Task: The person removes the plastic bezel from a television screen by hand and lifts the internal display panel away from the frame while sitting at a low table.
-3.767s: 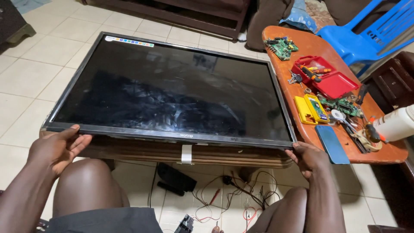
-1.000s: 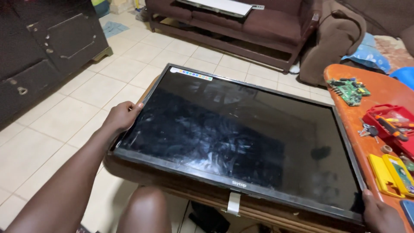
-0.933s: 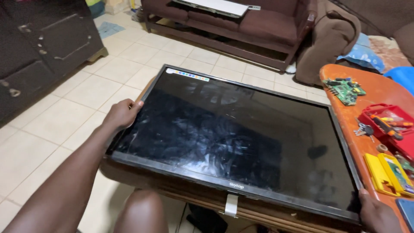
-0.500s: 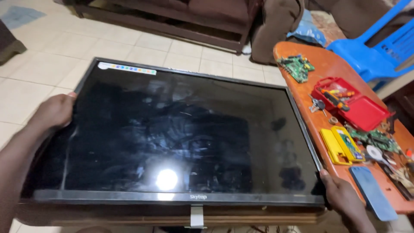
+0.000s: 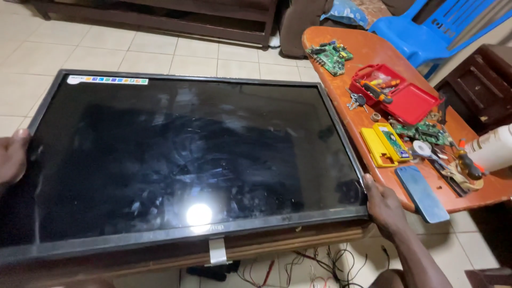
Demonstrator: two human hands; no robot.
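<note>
At the far left the left hand grips the left edge of the flat-screen panel, fingers curled around the bezel. The panel lies face up across a low wooden stand, tilted slightly. To handle it well, the person would likely keep both grips on the frame only — never pressing the glass — and hold it level. A long white sticker strip with small coloured squares sits at the screen's top-left corner; a pale tape tab hangs from the bottom bezel. The right hand clasps the lower right corner. Beyond it, on the orange table — a green circuit board, a red open case and a yellow box.
</note>
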